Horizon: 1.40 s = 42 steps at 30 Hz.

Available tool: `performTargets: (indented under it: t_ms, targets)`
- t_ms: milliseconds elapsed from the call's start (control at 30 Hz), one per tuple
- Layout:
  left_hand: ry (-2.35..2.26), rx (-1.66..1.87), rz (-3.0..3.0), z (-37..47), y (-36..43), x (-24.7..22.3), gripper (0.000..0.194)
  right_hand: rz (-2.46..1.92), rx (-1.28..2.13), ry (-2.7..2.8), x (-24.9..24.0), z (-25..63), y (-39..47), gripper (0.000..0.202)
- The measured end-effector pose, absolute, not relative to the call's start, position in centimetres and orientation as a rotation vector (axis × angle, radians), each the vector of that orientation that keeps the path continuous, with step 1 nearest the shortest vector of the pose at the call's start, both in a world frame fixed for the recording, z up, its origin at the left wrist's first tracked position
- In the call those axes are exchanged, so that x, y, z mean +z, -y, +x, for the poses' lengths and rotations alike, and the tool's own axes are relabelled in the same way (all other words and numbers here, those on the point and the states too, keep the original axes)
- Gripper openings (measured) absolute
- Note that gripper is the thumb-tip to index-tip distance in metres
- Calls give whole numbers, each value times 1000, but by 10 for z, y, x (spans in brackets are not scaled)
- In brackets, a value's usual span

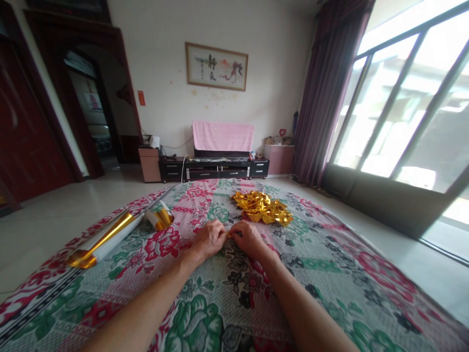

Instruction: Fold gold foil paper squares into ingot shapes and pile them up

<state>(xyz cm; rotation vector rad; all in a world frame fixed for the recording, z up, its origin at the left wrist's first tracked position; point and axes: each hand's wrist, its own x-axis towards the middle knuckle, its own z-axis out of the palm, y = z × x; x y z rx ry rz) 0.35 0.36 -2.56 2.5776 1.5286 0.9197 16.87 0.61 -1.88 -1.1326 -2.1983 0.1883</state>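
Observation:
Both hands meet at the middle of the floral cloth (322, 298), fingers closed in a pinch. Between my left hand (211, 237) and my right hand (249, 238) a small bit of gold foil paper (230, 235) shows; most of it is hidden by the fingers. Just beyond the right hand lies a heap of folded gold foil pieces (262, 208). To the left, a loosely rolled sheet of gold foil paper (106, 239) with a white back rests on the cloth. Near its far end sits a short curled stack of foil paper (161, 218).
The cloth covers a broad surface with a rounded far edge. Beyond it stand a low black cabinet (220, 172) and a screen draped with a pink towel (223, 135). A purple curtain (318, 98) and large windows (403, 107) are on the right, a dark red door (29, 117) on the left.

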Motion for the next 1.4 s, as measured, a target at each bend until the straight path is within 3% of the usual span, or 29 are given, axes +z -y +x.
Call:
performTargets:
  t_ms: [1000, 1400]
  targets:
    - [-1722, 932, 2548, 13, -8, -31, 14, -1084, 312, 2174, -15, 174, -7, 35]
    - [-1734, 953, 2539, 13, -8, -32, 14, -1105, 258, 2167, -17, 170, -4, 25]
